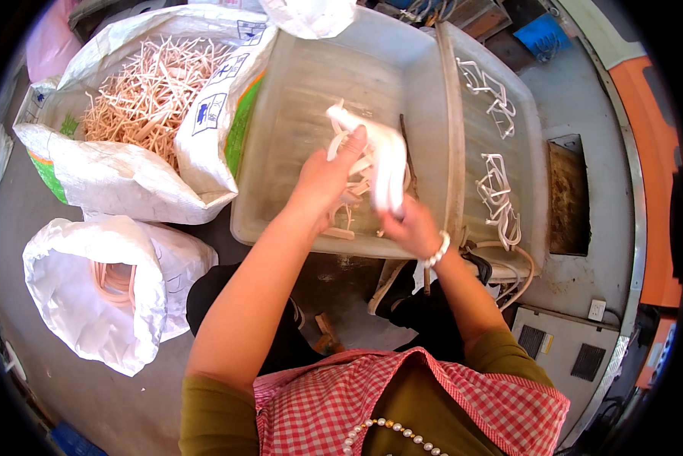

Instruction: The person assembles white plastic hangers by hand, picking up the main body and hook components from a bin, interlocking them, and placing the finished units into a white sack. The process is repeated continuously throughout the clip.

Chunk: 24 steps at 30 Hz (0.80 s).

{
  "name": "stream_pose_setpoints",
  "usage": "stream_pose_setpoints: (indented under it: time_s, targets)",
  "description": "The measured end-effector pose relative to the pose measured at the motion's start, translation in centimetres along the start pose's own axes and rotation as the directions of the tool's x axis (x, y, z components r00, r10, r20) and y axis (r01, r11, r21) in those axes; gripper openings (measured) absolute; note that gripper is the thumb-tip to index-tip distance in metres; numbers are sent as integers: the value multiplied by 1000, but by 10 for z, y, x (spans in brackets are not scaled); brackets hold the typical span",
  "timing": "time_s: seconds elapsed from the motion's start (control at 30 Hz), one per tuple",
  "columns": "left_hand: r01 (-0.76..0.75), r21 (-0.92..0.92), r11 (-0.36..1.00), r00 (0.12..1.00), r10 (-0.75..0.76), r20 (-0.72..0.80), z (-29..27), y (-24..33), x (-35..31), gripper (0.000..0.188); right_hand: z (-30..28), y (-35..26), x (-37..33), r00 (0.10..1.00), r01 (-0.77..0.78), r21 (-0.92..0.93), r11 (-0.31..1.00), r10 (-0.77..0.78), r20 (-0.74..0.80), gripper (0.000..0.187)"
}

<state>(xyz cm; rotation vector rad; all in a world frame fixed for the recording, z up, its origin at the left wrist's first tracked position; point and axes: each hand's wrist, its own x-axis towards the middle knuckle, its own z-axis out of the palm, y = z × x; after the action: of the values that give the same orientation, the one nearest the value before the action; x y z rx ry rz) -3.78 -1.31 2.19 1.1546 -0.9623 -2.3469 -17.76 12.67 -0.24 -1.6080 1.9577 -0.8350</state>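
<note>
Over a large, pale plastic bin (280,91), both my hands hold a bundle of white bent strips (388,163), slightly blurred. My left hand (328,173) is closed around the upper left part, thumb on top. My right hand (411,228), with a beaded bracelet at the wrist, closes on the bundle's lower end. Below and beside my left hand are loose pale pieces (343,222); whether it holds some of them I cannot tell. A thin dark stick (408,144) stands just right of the bundle.
At left, a big white sack (128,171) holds many pinkish thin pieces (155,91). A smaller white sack (60,296) with coiled pink strips (114,285) stands nearer me. On the right, a second bin (527,197) contains white bent frames (496,194). A hose (525,281) hangs by its near edge.
</note>
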Motion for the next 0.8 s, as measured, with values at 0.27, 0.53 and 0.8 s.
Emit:
stream_pose_setpoints:
  time_s: [0.27,0.53,0.8]
  targets:
    - [270,-158,950,930,-214,300,16,-51,16,20,20,-5,-73,910,126,215,968,-199,363,41]
    - [42,394,918,713,-303,632,20,-35,-37,30,-90,65,-23,976,-179,-73,981,168,-142,61]
    - [-155,669,727,645,-439,626,15,-19,-50,49,-67,148,23,936,-24,-231,973,103,336,84]
